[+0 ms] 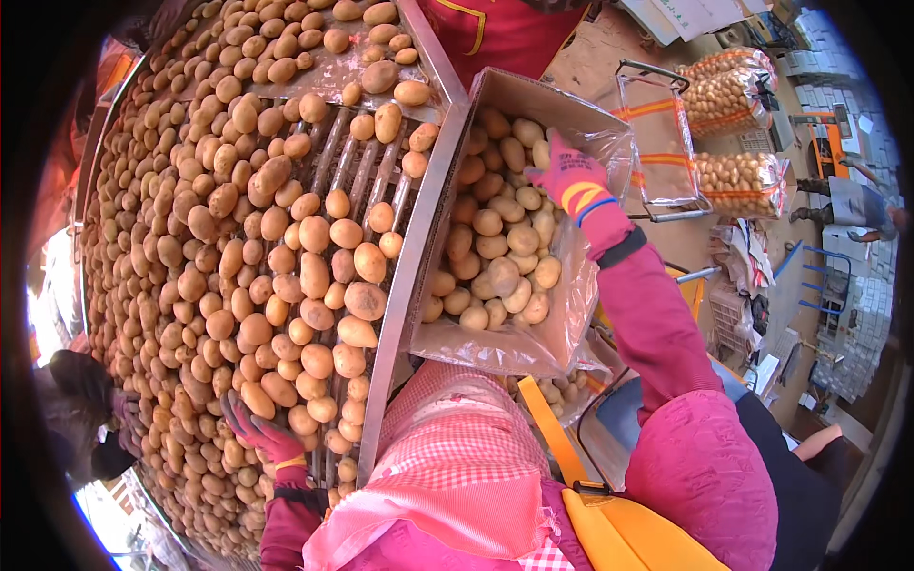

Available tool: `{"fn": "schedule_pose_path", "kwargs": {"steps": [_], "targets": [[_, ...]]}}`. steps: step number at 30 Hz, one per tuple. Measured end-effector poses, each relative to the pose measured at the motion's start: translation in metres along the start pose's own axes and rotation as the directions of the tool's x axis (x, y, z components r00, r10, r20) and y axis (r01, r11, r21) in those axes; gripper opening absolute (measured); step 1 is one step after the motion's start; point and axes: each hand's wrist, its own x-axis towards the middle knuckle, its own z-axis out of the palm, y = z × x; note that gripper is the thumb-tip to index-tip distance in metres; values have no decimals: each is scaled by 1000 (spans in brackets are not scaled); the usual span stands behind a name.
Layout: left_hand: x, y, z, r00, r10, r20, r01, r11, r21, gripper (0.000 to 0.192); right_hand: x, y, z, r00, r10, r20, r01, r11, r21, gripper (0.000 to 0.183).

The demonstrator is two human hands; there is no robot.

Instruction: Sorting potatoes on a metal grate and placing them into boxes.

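My left hand [264, 432], in a pinkish-red glove with dark fingertips, lies with its fingers apart against potatoes [314, 278] on a metal roller table. My right hand [571, 175], in a pink glove with a yellow cuff and a blue band, is over the far right part of a cardboard box [521, 89]. A potato [541, 153] shows between its thumb and a finger; whether it is gripped or only touched cannot be told. The box has a clear plastic liner [493, 353], holds many potatoes and stands against the table's metal edge [421, 243].
A person in a red apron [475, 36] stands beyond the box. Another person's gloved hand [128, 421] is at the table's left side. To the right are a metal bag frame [660, 143], filled potato bags [739, 185], a blue hand truck [825, 278] and a plastic crate [728, 314].
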Motion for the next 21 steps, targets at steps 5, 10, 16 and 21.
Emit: {"fn": "schedule_pose_path", "kwargs": {"steps": [5, 10, 16, 21], "targets": [[-3, -3, 3, 998, -65, -10, 65, 997, -44, 60, -118, -25, 61, 914, -187, 359, 222, 973, -57, 79], [-9, -20, 6, 999, -36, -12, 35, 997, -70, 54, -140, -34, 81, 686, -593, 421, 426, 797, 428, 53], [-17, -46, 13, 998, -69, -9, 69, 997, -20, 57, -168, -3, 26, 786, -450, 425, -581, -300, 757, 76], [-11, -29, 2, 998, 67, -20, -69, 995, -74, 56, -228, -11, -3, 827, -523, 204, -546, -664, 511, 90]]}}
